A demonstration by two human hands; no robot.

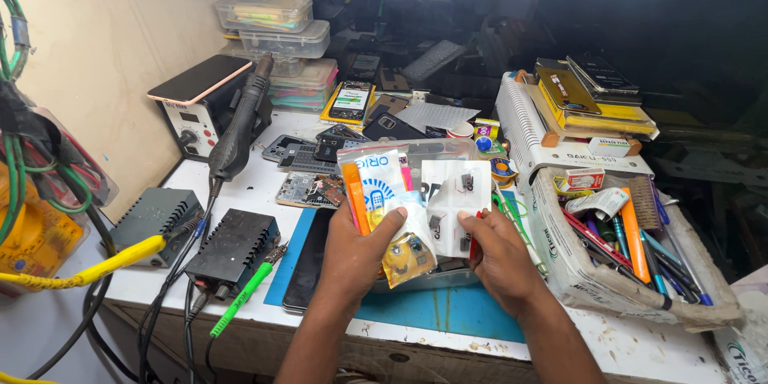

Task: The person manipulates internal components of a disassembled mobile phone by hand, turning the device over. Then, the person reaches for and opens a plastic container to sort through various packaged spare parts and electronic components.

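1. Holding small clear packets (400, 208) fanned over the blue mat (436, 308), the left hand (356, 252) grips them.
2. Right hand (496, 252) pinches a white packet (458, 192).
3. Right of the mat, a cardboard box (560, 264) crowds the table edge (448, 348).

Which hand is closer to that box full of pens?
Right. The right hand holds small packets just left of the pen box; the left hand is farther left, holding other packets.
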